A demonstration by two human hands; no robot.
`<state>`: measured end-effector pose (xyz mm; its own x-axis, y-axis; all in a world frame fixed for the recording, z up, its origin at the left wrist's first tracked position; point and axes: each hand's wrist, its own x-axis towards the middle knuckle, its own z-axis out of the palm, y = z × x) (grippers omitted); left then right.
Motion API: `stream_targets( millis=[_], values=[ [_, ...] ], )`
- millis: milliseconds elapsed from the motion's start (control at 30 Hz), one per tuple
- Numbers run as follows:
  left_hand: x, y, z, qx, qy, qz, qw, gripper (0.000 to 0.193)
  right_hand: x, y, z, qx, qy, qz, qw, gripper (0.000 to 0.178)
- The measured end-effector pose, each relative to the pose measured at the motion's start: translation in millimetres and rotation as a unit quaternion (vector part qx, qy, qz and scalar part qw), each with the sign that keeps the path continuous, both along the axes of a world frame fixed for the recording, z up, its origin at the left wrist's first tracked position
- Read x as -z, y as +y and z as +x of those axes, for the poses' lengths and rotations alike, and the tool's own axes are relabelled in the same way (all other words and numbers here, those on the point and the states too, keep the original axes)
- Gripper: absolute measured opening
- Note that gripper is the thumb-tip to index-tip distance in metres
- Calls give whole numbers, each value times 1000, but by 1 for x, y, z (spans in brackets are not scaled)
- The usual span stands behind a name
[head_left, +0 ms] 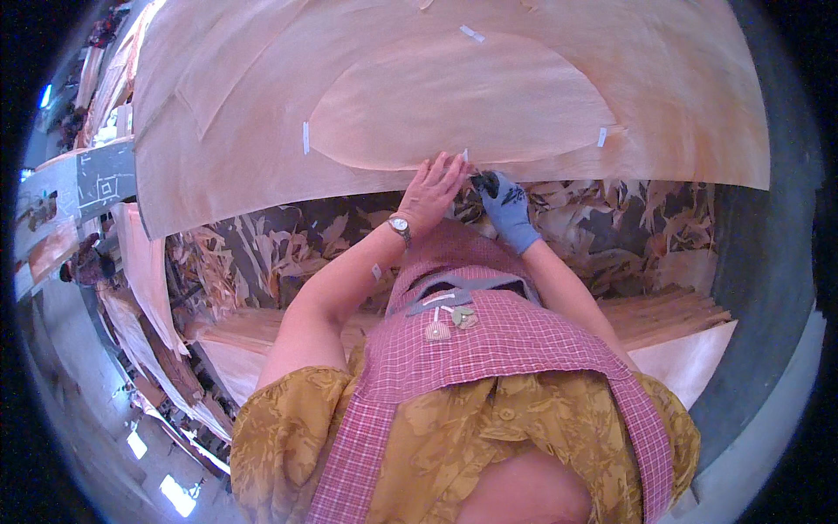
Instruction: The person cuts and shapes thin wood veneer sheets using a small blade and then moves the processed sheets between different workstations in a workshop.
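A large, thin, pale wood veneer sheet [227, 166] spreads out before me, with an oval veneer piece [454, 96] lying in its middle. White tape strips [305, 138] sit at the oval's left, right and far edges. Another small white tape piece [465, 155] shows at its near edge, by my left fingertips. My left hand [432, 194], bare and with a watch at the wrist, rests flat on the sheet's near edge, fingers stretched. Beside it, my right hand [504, 203] wears a blue glove with dark fingers. Its fingers are curled together at the sheet's edge; whatever they hold is hidden.
Torn veneer scraps [628, 218] litter the floor below the sheet's near edge. Stacked veneer [663, 314] lies close to my body on both sides. To the left stand a grey panel with chalk marks [106, 179] and more veneer piles [144, 262].
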<state>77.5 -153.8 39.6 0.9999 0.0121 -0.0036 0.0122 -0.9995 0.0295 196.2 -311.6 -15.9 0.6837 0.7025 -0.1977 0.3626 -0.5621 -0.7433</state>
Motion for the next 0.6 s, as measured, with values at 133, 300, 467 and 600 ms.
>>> stream_targets(
  millis=[133,300,467,600],
  values=[
    [3,-1,-3,-9,-4,2,1000,59,-12,2,1,-4,-47,-59,997,27],
    [5,0,-3,5,-22,7,1000,57,3,-3,-1,-37,-119,-8,992,22],
    [7,3,-4,15,-15,43,999,56,-26,-2,10,-108,-141,-27,984,17],
    [11,5,-3,27,-33,64,997,56,-35,-3,38,-133,5,-21,991,20]
  ],
)
